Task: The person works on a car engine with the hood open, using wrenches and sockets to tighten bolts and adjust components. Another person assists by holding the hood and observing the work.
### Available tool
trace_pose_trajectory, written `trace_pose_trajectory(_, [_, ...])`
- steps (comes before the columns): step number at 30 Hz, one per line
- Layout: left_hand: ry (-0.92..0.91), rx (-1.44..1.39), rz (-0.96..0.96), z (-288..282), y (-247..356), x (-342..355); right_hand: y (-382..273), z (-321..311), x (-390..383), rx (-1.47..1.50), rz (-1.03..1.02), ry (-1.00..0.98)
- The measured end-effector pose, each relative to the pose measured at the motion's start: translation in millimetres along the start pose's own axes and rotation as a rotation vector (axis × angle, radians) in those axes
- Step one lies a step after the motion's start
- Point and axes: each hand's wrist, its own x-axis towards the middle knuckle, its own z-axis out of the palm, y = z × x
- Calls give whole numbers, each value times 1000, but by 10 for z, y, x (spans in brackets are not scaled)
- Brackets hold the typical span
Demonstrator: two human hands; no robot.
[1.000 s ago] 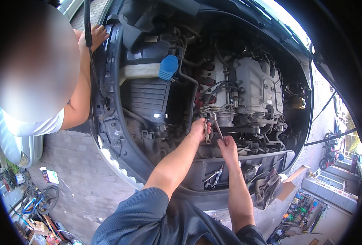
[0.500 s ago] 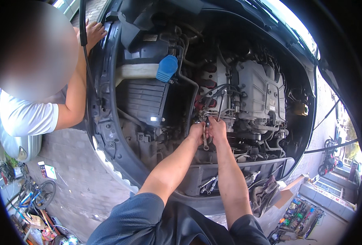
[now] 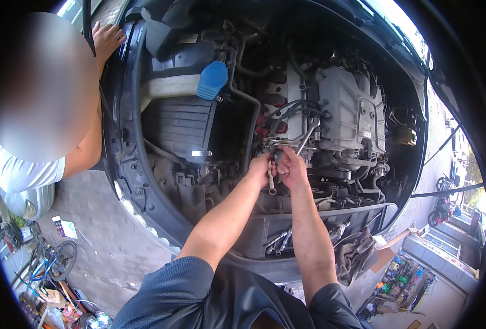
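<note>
Both my hands meet low over the engine, at its near edge. My left hand (image 3: 259, 169) is closed round a combination wrench (image 3: 272, 186), whose ring end points down toward me. Right beside it, my right hand (image 3: 293, 171) grips a second wrench (image 3: 307, 135) that slants up and to the right, its head near the grey engine cover (image 3: 352, 112). Small metal lines (image 3: 286, 143) run just beyond my fingers. What lies between the two hands is mostly hidden by the fingers.
A blue reservoir cap (image 3: 212, 79) and a ribbed black box (image 3: 180, 129) stand left. Several tools (image 3: 278, 241) lie on the front ledge, with a dark cloth (image 3: 355, 255) to their right. A co-worker's hand (image 3: 108, 39) rests on the left fender.
The wrench in my right hand has swung from nearly upright to tilted right. My view has shifted slightly, and the car sits a little farther left. Both hands keep their grip.
</note>
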Motion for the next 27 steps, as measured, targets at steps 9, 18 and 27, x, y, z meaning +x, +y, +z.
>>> trace_pose_trajectory(9, [-29,28,21,-9,-26,-88,91,-19,63,61,-71,53])
trace_pose_trajectory(18, [-58,-9,56,11,-43,-88,13,90,60,57,-42,137])
trace_pose_trajectory(27, [-23,32,72,33,-40,-162,20,112,1,57,-27,130])
